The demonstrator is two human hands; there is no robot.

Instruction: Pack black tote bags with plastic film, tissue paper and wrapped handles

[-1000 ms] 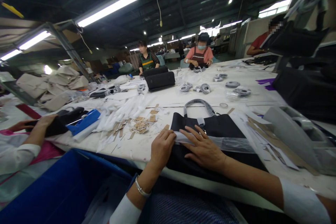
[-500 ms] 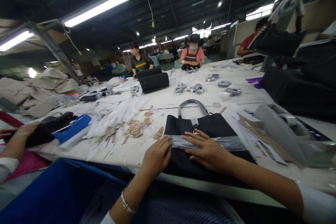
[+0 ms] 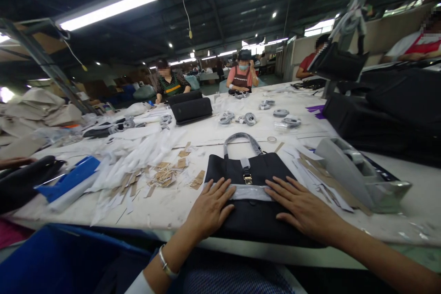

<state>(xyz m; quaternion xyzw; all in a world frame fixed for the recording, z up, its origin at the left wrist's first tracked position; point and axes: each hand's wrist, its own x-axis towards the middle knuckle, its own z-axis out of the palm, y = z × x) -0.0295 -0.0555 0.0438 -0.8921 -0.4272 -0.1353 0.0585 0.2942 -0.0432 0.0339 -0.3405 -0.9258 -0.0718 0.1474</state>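
Note:
A black handbag (image 3: 255, 218) lies flat at the table's near edge, its wrapped grey handle (image 3: 243, 136) pointing away from me. Across its middle runs a translucent white wrapping strip (image 3: 251, 192). My left hand (image 3: 212, 206) rests flat on the bag's left side, fingers spread over the strip's left end. On the right side, my right hand (image 3: 299, 206) lies spread, its fingertips at the strip's right end. Between the hands, a gold-coloured buckle (image 3: 247, 178) shows below a small white-wrapped tab (image 3: 245, 163). Neither hand grips anything.
Left of the bag lie brown tags with strings (image 3: 165, 174) and white wrapping sheets (image 3: 138, 149). A grey tape dispenser (image 3: 347, 170) stands right, beside paper strips (image 3: 320, 174). A blue dispenser (image 3: 70, 177) and blue bin (image 3: 69, 257) are at left. Co-workers sit across the table.
My right hand has moved right, off the bag's middle, uncovering the buckle and strip. My left hand has flattened and spread on the left side. The camera view has turned slightly right.

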